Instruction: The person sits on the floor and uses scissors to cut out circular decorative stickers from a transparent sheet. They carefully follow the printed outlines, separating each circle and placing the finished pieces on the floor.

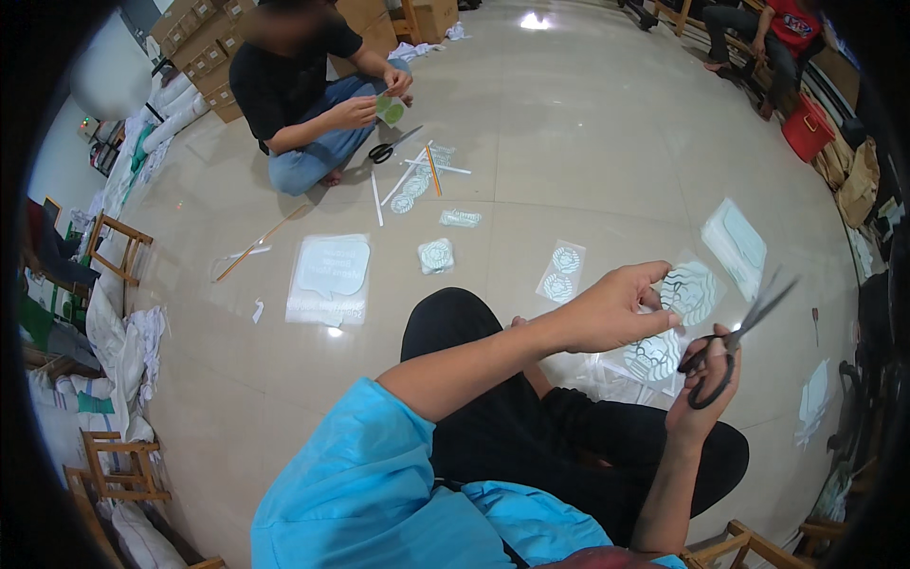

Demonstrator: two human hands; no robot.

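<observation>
My left hand (611, 308) pinches a clear sheet printed with round white patterned stickers (664, 346), holding it up over my crossed legs. Black scissors (735, 346) are gripped in my right hand (706, 394), their blades apart and pointing up and right, blurred, next to the sheet's right edge. My sleeves are light blue, my trousers black.
More sticker sheets lie on the glossy floor: a large one (328, 278), small ones (436, 255) (560, 271), another at right (735, 242). A person in black (303, 90) sits opposite holding a green piece, with scissors (389, 149) and strips beside. Wooden frames (116, 251) stand at left.
</observation>
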